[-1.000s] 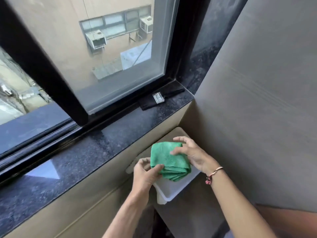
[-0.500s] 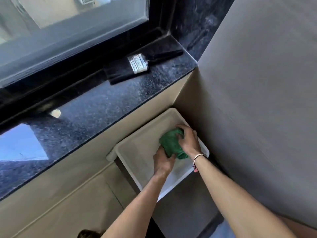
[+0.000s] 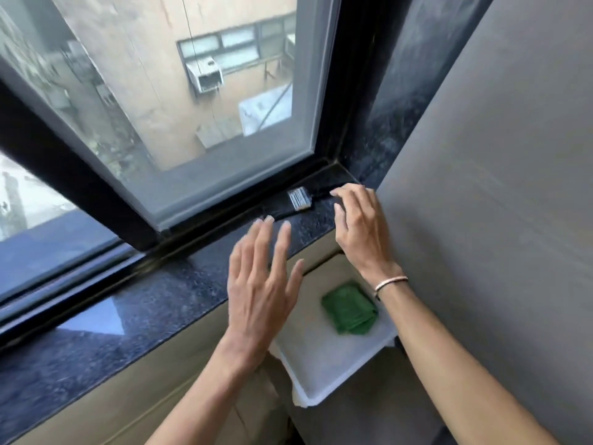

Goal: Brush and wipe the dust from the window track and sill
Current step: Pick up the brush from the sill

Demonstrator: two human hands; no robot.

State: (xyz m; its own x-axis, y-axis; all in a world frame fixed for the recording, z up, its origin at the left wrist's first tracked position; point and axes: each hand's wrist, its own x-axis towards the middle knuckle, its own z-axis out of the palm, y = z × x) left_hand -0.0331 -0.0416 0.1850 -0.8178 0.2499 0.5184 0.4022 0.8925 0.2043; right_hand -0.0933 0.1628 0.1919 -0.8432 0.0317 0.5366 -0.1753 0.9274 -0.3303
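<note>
Two hands, left hand (image 3: 261,284) and right hand (image 3: 361,226), hover spread and empty near the brush (image 3: 293,203) on the sill (image 3: 192,284); the cloth (image 3: 349,308) lies below it in the tray (image 3: 327,374). Brushing seems not yet begun.

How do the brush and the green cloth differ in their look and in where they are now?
The brush is black with a silver band; the green cloth is soft and folded. The brush lies on the dark sill; the cloth lies lower, in the white tray. Neither is held.
</note>
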